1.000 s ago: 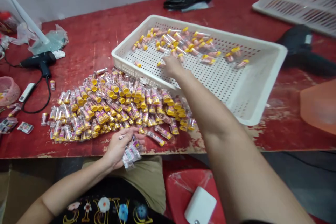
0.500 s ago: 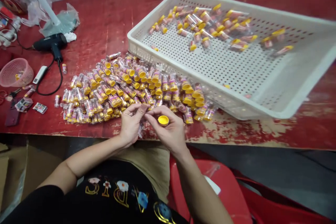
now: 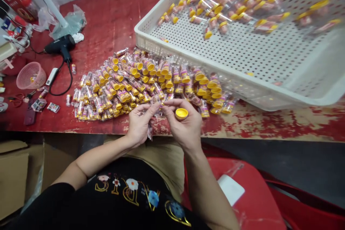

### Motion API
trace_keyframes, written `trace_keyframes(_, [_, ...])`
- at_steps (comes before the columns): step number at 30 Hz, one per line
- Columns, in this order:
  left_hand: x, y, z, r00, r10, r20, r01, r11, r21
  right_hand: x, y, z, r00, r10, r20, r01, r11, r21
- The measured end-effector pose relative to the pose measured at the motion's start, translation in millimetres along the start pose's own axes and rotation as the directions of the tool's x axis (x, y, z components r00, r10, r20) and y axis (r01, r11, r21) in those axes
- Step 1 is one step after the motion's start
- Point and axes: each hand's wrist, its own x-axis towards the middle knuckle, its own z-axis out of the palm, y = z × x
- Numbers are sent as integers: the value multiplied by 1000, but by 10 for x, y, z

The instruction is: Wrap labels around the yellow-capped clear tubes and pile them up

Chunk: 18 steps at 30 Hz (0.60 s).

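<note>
1. Where the right hand [image 3: 188, 125] was reaching into the white tray [image 3: 172, 47] a second ago, it is now back at the near table edge, meeting the left hand [image 3: 138, 125].
2. New in the right hand: a yellow cap [image 3: 181, 113], its round face upward. Probably brought from the tray; so the work appears to have passed from picking up to two-handed handling.
3. Compared with half a second ago, the hands keep much the same pose, tips together.
4. Right fingers: curled around the cap; thumb and forefinger pressed nearly together at the left thumb. Whatever lies behind the cap is hidden by the palm.
5. Left fingers: folded inward, thumb pressed down on clear wrappers [image 3: 150, 131], some film hanging below. Count cannot be told. Exactly what is pinched where the tips meet is too small to make out.
6. Just beyond the hands, a heap of wrapped tubes [image 3: 126, 88], many yellow ends facing near, stretches left and right, up against the tray's near side.
7. Far right: yellow-capped tubes [image 3: 212, 9] lie loose in the tray, mostly along its far side.
8. Left on the red table [image 3: 110, 14]: black heat gun [image 3: 59, 45], pink basket [image 3: 31, 75], both well apart from the hands.
</note>
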Motion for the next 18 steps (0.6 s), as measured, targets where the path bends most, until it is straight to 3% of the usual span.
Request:
trace_keyframes(3, [-13, 26, 38, 995, -88, 45, 91, 993, -76, 11, 23, -38, 990, 116, 82, -129, 975, 182])
trace_keyframes(9, [-7, 79, 40, 972, -222, 73, 227, 971, -73, 3, 114, -160, 988, 154, 26, -156, 974, 162])
trace_keyframes(14, [28, 84, 74, 956, -292, 37, 294, 946, -137, -140, 34, -248, 992, 104, -68, -66, 907, 417])
trace_keyframes(18, [47, 90, 85, 933, -357, 29, 358, 921, -152, -285, -26, -249, 989, 86, -118, -22, 884, 467])
